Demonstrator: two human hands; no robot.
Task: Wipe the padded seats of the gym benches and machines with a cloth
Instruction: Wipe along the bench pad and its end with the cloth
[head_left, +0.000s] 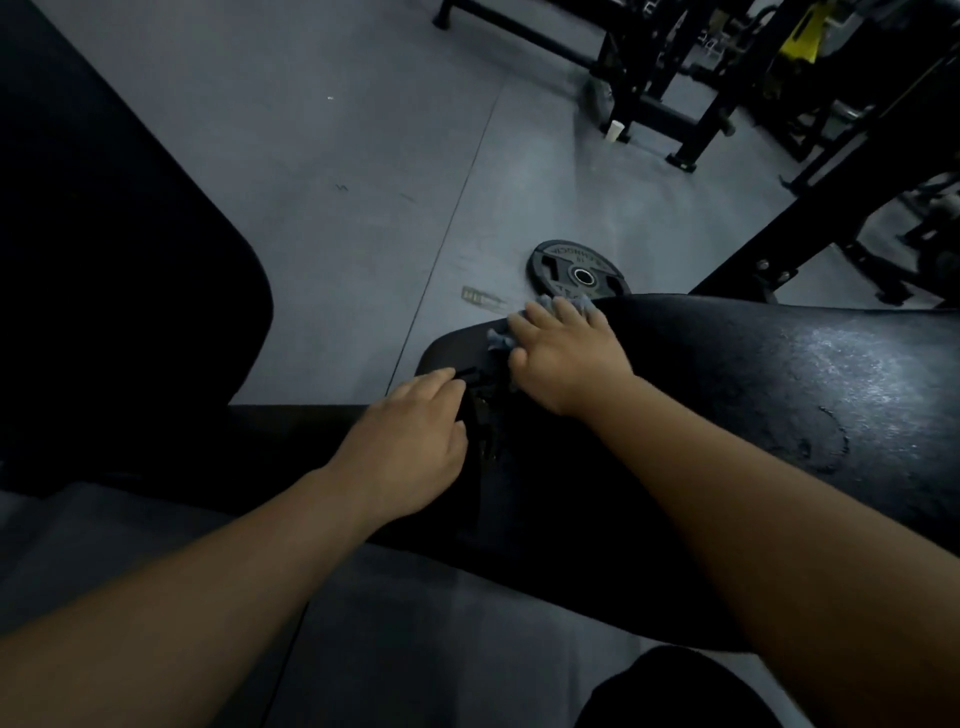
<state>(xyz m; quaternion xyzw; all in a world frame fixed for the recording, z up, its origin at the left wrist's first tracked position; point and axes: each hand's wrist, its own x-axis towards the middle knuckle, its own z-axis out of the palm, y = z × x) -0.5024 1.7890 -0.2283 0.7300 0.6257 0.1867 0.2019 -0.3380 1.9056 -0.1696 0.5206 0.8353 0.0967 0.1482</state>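
**Hands busy, wipe under way**

My right hand presses the grey cloth flat, fingers spread, onto the left end of the padded seat. My left hand sits at a dark bracket; I cannot tell if it grips. The soft, limp cloth likely bunches, so is best pinned under my palm.

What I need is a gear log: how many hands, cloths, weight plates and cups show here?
hands: 2 (left hand, right hand)
cloth: 1
weight plate: 1
white cup: 1
Total: 5
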